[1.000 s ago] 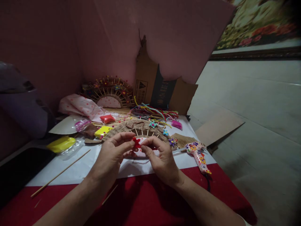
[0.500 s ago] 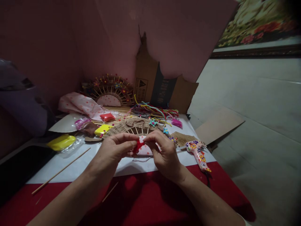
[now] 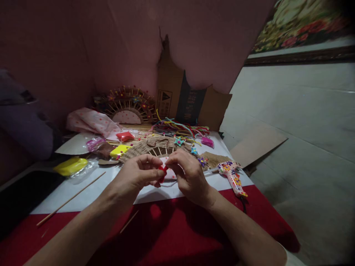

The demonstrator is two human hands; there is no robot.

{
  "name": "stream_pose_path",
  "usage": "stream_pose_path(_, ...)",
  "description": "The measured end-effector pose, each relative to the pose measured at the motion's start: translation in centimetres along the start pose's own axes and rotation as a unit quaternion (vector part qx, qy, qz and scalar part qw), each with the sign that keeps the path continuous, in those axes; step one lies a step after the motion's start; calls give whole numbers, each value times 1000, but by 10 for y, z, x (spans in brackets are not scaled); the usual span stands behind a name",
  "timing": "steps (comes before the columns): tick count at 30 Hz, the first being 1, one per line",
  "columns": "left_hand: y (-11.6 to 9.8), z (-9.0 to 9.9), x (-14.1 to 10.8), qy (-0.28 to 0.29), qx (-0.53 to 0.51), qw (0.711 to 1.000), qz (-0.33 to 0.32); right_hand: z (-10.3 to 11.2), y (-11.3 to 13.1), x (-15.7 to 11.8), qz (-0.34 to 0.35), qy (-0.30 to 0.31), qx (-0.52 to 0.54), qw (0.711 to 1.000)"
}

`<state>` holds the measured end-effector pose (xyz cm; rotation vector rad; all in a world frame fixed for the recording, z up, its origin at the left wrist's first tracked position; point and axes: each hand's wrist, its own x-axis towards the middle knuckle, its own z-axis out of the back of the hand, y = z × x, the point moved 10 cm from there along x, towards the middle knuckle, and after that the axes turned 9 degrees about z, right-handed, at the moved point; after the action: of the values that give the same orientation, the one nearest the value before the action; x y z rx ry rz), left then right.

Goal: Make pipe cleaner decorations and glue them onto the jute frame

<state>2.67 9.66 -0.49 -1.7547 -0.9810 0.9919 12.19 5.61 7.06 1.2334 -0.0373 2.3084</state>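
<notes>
Red piece [image 3: 162, 177] spans left grip [image 3: 161, 170] and right grip [image 3: 167, 165].

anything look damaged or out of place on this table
The printed cardboard standing at the back looks torn: its top edge is ragged. A long thin stick lies askew at the left, away from the stick pile.

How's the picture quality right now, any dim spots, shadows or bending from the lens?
Head view: dim overall, darkest at the left and upper right corner; hand shadows fall on the red cloth; wide-angle stretch toward the edges; the red piece between the fingers looks soft, its details unclear.
</notes>
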Motion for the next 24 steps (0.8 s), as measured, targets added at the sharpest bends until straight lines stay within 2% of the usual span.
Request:
stream_pose_path(8, 1, 1, -1, -20, -7, 1000, 12, -5, -2, -3, 8, 2, -5, 1000)
stream_pose_path(14, -4, 11, -2, -64, -39, 997, -5, -2, -7, -4, 2, -10, -9, 1000)
stream_pose_path(20, -2, 9, 1, -34, -48, 998, -20, -2, -7, -4, 16, -4, -32, 999)
stream_pose_path(24, 1, 12, 3, -38, -57, 997, -18, -1, -4, -5, 32, -9, -40, 999)
